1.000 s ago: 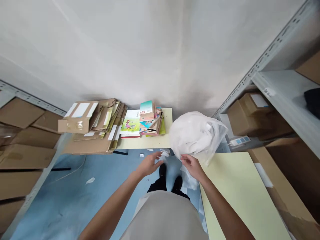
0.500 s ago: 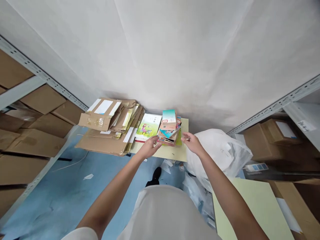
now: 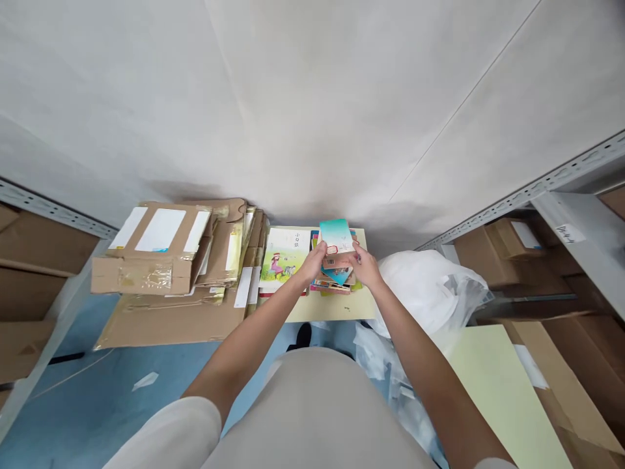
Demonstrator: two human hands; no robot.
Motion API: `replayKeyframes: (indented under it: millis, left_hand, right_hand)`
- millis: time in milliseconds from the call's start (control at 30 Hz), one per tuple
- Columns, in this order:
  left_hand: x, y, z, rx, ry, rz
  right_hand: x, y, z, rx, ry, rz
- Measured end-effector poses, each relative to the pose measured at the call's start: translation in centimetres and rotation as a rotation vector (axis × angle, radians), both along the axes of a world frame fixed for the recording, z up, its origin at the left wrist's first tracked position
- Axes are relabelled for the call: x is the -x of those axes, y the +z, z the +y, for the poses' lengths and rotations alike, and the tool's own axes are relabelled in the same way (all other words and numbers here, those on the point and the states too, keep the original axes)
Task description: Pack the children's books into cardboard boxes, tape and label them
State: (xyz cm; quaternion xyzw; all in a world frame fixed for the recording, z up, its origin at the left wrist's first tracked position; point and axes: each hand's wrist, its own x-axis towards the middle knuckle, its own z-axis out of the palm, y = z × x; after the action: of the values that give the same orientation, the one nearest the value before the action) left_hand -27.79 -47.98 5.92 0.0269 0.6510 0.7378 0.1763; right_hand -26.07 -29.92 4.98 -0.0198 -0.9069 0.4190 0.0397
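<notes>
Between my hands is a small book with a teal and white cover [image 3: 336, 234], on top of a stack of books. My left hand [image 3: 312, 262] grips its left edge and my right hand [image 3: 365, 266] grips its right edge, fingers closed on both sides. Beneath it lie more small books [image 3: 336, 284], partly hidden by the hands. Left of the stack, a larger book with a girl and an animal on a green and white cover [image 3: 283, 260] lies flat on the pale yellow table [image 3: 351, 309].
Flattened cardboard boxes [image 3: 161, 320] are piled at the left, overhanging the floor. A white plastic bag [image 3: 420, 290] bulges at the right of the table. Shelving with cartons [image 3: 41, 234] stands on the left, and more cartons [image 3: 493, 251] on the right. Another pale yellow surface [image 3: 498, 391] is near right.
Both hands have moved inward and forward from either side of the stack and closed on the top book. The view has shifted closer to the table.
</notes>
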Motion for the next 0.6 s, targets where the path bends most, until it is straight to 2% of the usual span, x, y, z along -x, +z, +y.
replayKeyframes:
  millis: [100,167,300,433,600]
  left_hand:
    - [-0.2,0.0,-0.5,-0.066,-0.027,-0.044]
    - [-0.2,-0.3,-1.0,-0.041,-0.005,-0.052]
    - [-0.6,-1.2,-1.8,0.004,-0.024,-0.069]
    - [-2.0,-2.0,-2.8,-0.028,-0.008,-0.165]
    - [-4.1,-2.2,-3.7,-0.129,0.025,-0.196]
  right_hand:
    - [-0.3,-0.8,0.2,0.112,-0.002,-0.003]
    - [-0.7,-0.9,0.2,0.17,-0.002,-0.005]
    - [-2.1,-0.6,-0.5,0.177,-0.044,0.018]
    - [-4.5,-0.2,-1.4,0.109,-0.004,0.093]
    - [-7.4,-0.3,-2.0,-0.097,0.029,0.175]
